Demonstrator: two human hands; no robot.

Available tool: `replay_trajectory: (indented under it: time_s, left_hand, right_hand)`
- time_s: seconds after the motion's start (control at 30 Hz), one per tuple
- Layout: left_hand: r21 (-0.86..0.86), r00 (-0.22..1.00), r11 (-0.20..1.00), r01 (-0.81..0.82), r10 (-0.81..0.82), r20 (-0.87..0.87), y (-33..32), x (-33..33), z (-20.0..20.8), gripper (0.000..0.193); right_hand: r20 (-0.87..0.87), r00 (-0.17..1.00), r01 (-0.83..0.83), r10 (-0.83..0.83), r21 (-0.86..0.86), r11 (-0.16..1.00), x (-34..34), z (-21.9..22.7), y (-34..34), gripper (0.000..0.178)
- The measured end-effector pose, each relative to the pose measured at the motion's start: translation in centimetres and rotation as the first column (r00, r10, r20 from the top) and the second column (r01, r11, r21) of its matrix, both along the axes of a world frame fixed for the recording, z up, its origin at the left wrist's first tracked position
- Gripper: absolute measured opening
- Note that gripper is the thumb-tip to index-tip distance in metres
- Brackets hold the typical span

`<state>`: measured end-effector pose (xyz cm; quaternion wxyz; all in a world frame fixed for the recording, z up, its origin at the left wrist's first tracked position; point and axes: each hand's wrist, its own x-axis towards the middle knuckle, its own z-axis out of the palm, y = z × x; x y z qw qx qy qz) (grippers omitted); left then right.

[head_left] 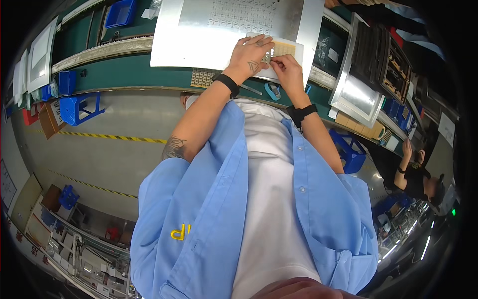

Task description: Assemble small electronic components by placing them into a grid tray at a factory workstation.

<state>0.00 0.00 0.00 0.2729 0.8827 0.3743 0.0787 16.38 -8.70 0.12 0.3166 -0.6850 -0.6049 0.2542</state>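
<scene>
My left hand (250, 56) curls over a small grey-green plate with pale round dots (268, 55), its fingers along the far side and the thumb nearer me. Close by on the right, my right hand (288, 69) is closed in a pinch at the plate's edge; what sits between those fingertips is too small to make out. Beneath both hands lies a yellowish sheet (286, 48) on a white board. A larger white panel (167, 47) reaches beyond it, with a silvery sheet (195, 14) bearing rows of small marks.
A tan grid-patterned piece (201, 77) and a blue-grey roll-like item (272, 91) lie at the bench's near edge. Metal frames (356, 94) and a dark rack (396, 65) stand right. A blue tray (119, 13) sits far left. Another person (418, 179) is at the right.
</scene>
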Motion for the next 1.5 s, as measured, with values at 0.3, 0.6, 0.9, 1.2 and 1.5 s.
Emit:
replay_trajectory:
  time_s: [0.3,0.6,0.9,1.2,1.5]
  left_hand:
    - [-0.014,0.999,0.999,-0.034,0.034,0.036,-1.1,-0.6,-0.4,0.066]
    - [0.023,0.999,0.999,-0.034,0.033,0.043,-1.0,-0.5,-0.7,0.064]
    - [0.019,0.999,0.999,-0.033,0.033,0.042,-1.0,-0.4,-0.6,0.064]
    - [-0.002,1.0,1.0,-0.004,0.004,-0.004,-0.7,-0.7,-0.4,0.068]
    - [0.03,0.998,0.999,-0.022,0.02,0.056,-0.8,-0.6,-0.9,0.063]
  right_hand:
    - [0.083,0.989,-0.122,0.12,0.02,0.992,-0.1,0.3,-0.6,0.012]
    - [0.279,0.922,-0.302,0.268,0.088,0.949,0.4,0.8,0.3,0.014]
    - [0.234,0.941,-0.278,0.243,0.13,0.952,0.6,0.5,0.2,0.014]
    - [0.294,0.905,-0.349,0.307,0.099,0.932,0.8,0.5,0.7,0.016]
    - [0.458,0.816,-0.403,0.353,0.011,0.915,0.4,1.3,0.2,0.019]
